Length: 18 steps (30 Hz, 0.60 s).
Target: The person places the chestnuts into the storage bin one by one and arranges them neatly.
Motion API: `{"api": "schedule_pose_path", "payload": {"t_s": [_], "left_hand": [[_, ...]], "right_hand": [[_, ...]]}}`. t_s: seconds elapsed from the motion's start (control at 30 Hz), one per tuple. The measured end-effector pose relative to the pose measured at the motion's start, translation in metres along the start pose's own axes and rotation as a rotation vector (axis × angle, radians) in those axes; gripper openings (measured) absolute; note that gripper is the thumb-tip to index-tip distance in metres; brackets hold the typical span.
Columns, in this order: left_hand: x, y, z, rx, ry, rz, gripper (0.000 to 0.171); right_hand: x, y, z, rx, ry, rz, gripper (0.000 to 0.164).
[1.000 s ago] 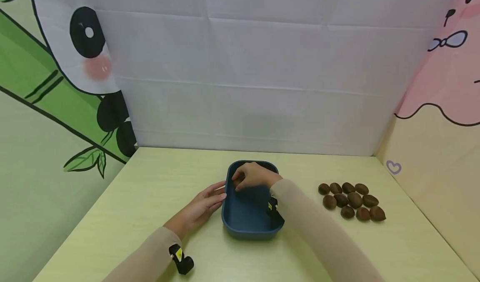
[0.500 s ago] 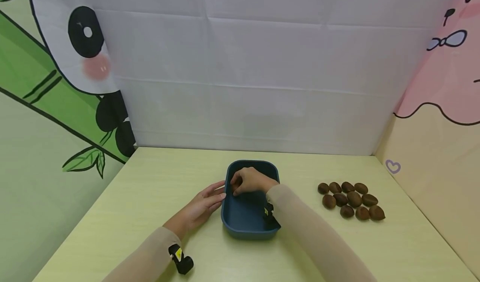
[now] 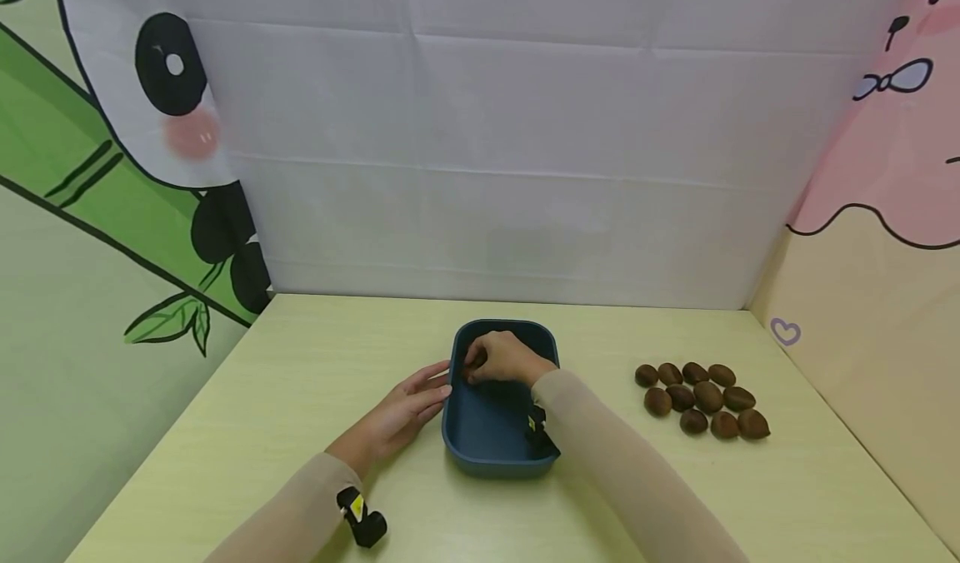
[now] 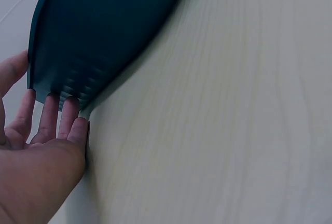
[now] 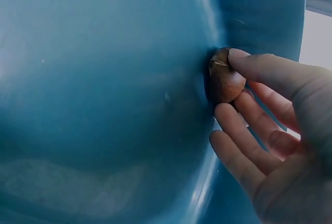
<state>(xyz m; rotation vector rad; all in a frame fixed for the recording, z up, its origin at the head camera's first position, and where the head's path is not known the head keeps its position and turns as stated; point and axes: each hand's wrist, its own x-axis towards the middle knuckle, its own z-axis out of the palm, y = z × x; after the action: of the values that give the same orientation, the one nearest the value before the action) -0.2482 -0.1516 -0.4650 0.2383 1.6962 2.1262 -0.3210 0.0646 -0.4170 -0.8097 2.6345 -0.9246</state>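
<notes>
A deep blue rectangular box [image 3: 491,442] with rounded corners stands on the table. My right hand [image 3: 512,357] reaches down inside it near the left wall. In the right wrist view the thumb and fingertips pinch a brown chestnut [image 5: 226,81] low at the box wall, close over the floor. My left hand [image 3: 405,409] lies along the outside of the box's left wall with fingers extended. The left wrist view has its fingertips [image 4: 71,102] right at that wall, which is ribbed there.
Several chestnuts [image 3: 708,397] lie in loose rows on the pale wooden table [image 3: 300,388], to the right of the box. A white cloth backdrop [image 3: 480,213] rises at the table's back edge, with printed cloths on both sides.
Over the first half second my right hand shifted slightly toward the near side and lower in the box with the chestnut. Since then it has barely moved. My left hand stays put.
</notes>
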Motion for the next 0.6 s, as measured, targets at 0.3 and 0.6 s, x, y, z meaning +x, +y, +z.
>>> {"api": "schedule_pose_path", "payload": {"t_s": [0.3, 0.6], "left_hand": [[0.001, -0.001, 0.000, 0.006, -0.004, 0.007, 0.062], [0.002, -0.001, 0.000, 0.000, 0.005, 0.000, 0.063]], "right_hand": [[0.000, 0.000, -0.007, -0.019, -0.018, 0.013, 0.022], [-0.006, -0.009, -0.038, -0.073, -0.010, -0.027, 0.029]]}}
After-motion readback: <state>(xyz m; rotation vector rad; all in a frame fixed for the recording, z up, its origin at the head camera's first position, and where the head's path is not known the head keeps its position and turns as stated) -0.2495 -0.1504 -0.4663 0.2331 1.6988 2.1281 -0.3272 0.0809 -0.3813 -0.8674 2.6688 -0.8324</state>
